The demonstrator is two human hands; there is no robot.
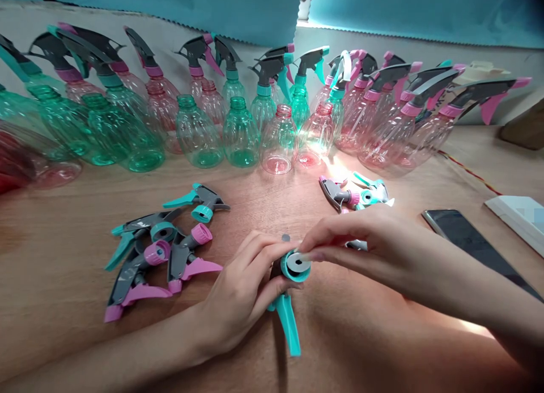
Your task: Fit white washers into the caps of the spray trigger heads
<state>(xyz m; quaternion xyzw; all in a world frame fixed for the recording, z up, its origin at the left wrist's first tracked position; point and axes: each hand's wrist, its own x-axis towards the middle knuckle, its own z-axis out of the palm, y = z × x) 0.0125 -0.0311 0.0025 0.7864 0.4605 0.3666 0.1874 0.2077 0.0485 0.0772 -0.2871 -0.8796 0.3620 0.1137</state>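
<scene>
Two grips (238,297) (361,240), one held sprayer (288,320), four sprayers (180,256) leftward

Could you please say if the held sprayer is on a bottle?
Off: its teal collar faces the camera, showing a pale disc.

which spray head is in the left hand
The teal-collared spray head at front centre, its teal trigger pointing toward the wearer; others lie on the table or sit on bottles.

Two hands (242,285) (365,237), one held sprayer (296,276), one white disc (296,264), four sprayers lying left (177,263), one phone (474,246)
</scene>
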